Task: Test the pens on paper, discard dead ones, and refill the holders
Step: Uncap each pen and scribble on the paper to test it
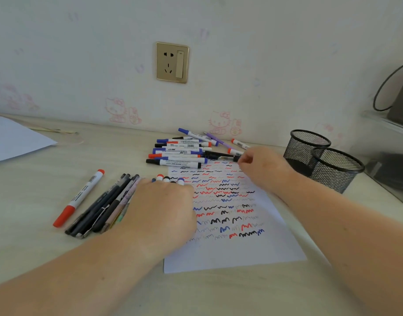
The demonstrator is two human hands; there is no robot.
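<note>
Two mesh holders (307,153), one paper (237,245)

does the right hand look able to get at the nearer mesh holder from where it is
Probably yes. The right hand is at the black pen by the top of the paper, and the nearer mesh holder stands just to its right with nothing between them. Whether it already pinches that pen is unclear.

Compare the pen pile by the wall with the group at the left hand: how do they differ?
The pen pile by the wall is mostly white-barrelled markers lying crosswise; the left group is mostly dark slim pens lying diagonally side by side. The right hand reaches the pile; the left hand covers part of the group. Both lie on the desk, outside the mesh holders.
</note>
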